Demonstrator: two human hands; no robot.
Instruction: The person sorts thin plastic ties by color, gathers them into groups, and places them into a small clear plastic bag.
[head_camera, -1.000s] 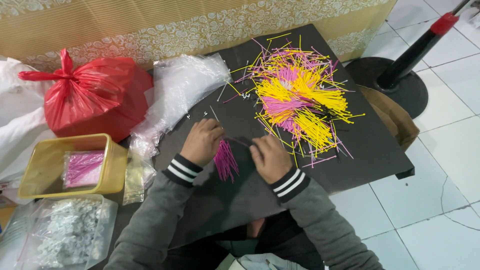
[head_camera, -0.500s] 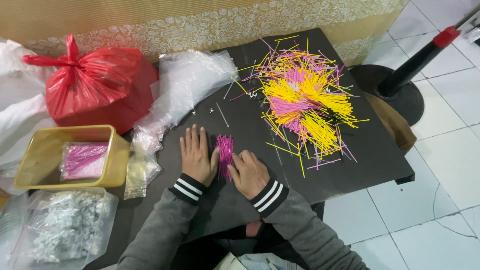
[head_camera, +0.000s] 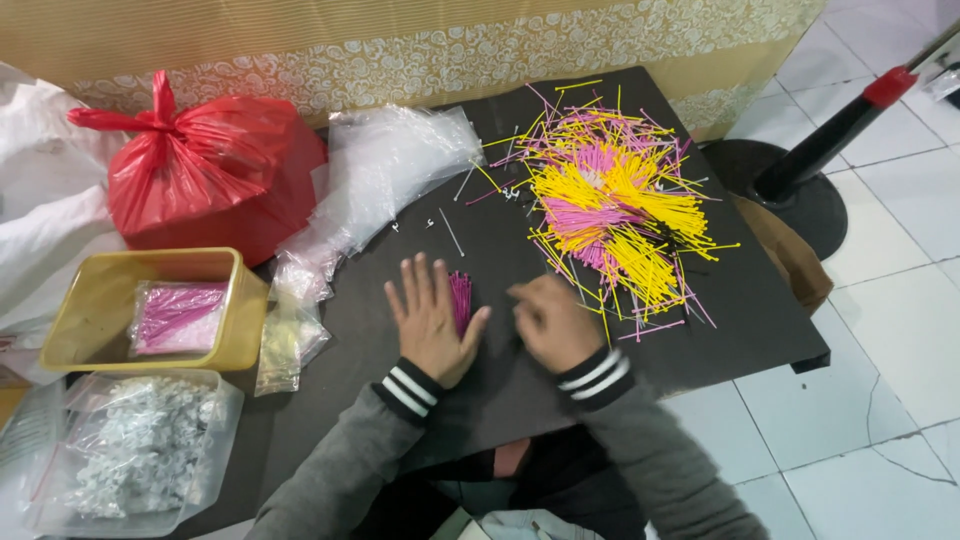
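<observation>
Head view, from left edge to right: at lower left a clear plastic tub (head_camera: 40, 470) holds a bag of small whitish pieces (head_camera: 140, 450). Above it a yellow bin (head_camera: 235, 330) holds a packet of pink sticks (head_camera: 175, 315). In the upper left sits a knotted red plastic bag (head_camera: 205, 170), with crumpled clear plastic bags (head_camera: 385, 165) just beside it on the black tabletop (head_camera: 740, 330). At centre the left hand (head_camera: 430, 320) lies flat and released, fingers spread, palm down on the tabletop, its thumb side touching a small bundle of pink sticks (head_camera: 460, 298). Just right of the bundle, the right hand (head_camera: 553, 322) is blurred, fingers curled loosely; whether it grips anything I cannot tell. Upper right of centre spreads a heap of yellow and pink sticks (head_camera: 615, 205).
</observation>
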